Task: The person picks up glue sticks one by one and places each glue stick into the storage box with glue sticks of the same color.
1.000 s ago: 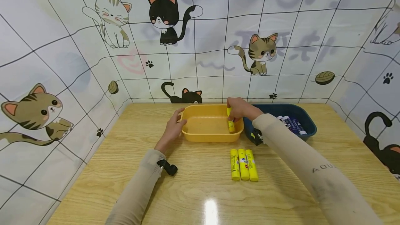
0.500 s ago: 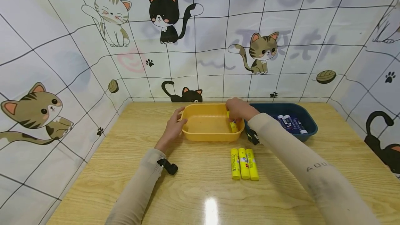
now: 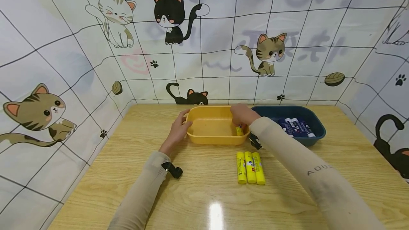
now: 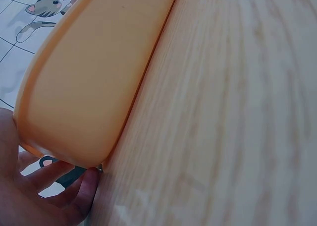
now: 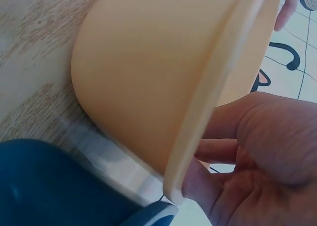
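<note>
The yellow plastic bin (image 3: 207, 140) stands at the back of the table. At its left end my left hand (image 3: 176, 130) grips it, thumb over the rim and fingers against the outside, as the left wrist view of the hand (image 4: 44, 191) shows. My right hand (image 3: 243, 114) reaches into the right end of the bin and holds a yellow glue stick (image 3: 239, 131), mostly covered by the hand. From the right wrist, the bin wall (image 5: 143, 77) hides the fingertips of the hand (image 5: 267, 151). Three more yellow glue sticks (image 3: 250, 168) lie side by side in front of the bin.
A dark blue bin (image 3: 314, 125) stands right beside the yellow one, partly behind the right forearm. Inside lie several dark blue glue sticks (image 3: 297, 127) with white ends. A cat-patterned cloth (image 3: 217, 66) rises behind the wooden table (image 3: 191, 191).
My right hand has sunk lower into the yellow bin, and the glue stick with it has tilted and shifted slightly right. The left hand keeps its place at the bin's left end.
</note>
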The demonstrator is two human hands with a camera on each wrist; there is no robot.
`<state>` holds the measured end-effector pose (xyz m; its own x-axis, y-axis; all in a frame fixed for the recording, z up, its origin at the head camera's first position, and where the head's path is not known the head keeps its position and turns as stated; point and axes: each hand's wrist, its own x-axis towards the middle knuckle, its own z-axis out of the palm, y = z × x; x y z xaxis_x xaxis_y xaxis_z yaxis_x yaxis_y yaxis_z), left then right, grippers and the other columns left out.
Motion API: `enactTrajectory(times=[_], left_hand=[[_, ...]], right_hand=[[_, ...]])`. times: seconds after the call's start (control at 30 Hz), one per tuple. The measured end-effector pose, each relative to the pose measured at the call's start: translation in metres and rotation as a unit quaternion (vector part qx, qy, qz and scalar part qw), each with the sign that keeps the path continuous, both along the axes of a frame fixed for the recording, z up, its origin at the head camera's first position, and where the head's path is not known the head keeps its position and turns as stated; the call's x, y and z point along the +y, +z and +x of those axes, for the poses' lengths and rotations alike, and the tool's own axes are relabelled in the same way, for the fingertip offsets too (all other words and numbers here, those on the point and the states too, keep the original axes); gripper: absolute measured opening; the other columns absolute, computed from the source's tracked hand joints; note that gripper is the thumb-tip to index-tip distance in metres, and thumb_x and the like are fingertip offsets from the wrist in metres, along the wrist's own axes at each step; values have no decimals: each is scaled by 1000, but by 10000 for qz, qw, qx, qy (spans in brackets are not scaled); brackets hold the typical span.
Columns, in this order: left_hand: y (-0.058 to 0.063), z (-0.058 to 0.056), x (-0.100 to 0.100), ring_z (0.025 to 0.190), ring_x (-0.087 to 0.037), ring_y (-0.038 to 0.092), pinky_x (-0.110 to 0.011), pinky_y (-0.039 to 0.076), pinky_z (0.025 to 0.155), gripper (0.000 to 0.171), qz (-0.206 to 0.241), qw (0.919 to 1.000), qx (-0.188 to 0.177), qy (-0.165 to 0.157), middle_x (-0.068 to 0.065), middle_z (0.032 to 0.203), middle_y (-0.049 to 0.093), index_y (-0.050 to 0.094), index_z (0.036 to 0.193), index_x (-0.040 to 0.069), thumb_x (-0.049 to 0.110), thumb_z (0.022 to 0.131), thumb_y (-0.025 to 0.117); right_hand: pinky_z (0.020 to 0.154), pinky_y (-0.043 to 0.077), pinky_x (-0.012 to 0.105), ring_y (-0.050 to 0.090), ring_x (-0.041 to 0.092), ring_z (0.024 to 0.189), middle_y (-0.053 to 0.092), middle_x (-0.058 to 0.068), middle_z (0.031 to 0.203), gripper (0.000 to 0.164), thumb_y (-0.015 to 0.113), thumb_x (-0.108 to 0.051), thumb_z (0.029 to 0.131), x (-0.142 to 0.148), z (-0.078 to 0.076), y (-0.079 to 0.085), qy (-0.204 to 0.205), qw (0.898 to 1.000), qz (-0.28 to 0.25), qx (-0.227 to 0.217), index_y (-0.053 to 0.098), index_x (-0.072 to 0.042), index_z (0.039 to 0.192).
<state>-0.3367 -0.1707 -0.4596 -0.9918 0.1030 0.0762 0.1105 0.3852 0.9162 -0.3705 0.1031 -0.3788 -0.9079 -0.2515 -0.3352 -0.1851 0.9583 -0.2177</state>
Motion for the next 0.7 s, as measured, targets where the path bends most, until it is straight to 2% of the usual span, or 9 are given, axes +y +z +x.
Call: enactTrajectory(times=[0.2,0.27,0.43,0.5,0.63,0.7], left_hand=[[-1,0,-1,134,-43,58,-55,52,107,59,62,10000,-14,-37,-23,154,50,33,162,18,17,106,52],[4,2,-1,134,-44,58,-56,52,107,59,69,9999,-93,-100,-26,154,49,32,163,17,16,106,51],[4,2,0,134,-43,58,-56,52,107,59,87,9998,-127,-82,-25,154,49,31,163,17,17,107,51],[0,0,1,134,-42,58,-55,52,107,58,75,10000,-55,-6,-23,153,50,33,162,19,18,107,51],[1,0,2,133,-41,59,-54,52,107,58,11,10000,-30,58,-21,153,51,34,161,18,17,106,52],[1,0,2,133,-41,59,-54,52,107,58,7,10000,-12,49,-22,153,51,34,161,18,16,106,52]], right_hand=[[58,61,27,74,24,65,62,19,109,32,67,6,89,-3,-2,-1,58,9997,239,-38,62,1,120],[61,62,29,74,24,66,62,20,114,35,67,6,90,-3,-3,0,20,9998,162,-138,61,2,124],[68,64,33,74,26,71,59,21,122,45,67,3,92,2,1,8,-114,9994,-227,-256,55,1,135],[67,64,32,74,26,71,59,20,119,41,67,0,93,5,3,12,-94,9993,-294,-191,55,1,132],[62,62,29,74,24,68,62,20,110,29,69,-5,95,10,2,16,84,9996,-258,-19,57,1,121],[61,62,28,75,24,67,64,21,112,30,72,-8,94,13,2,18,175,9993,-326,56,59,3,119]])
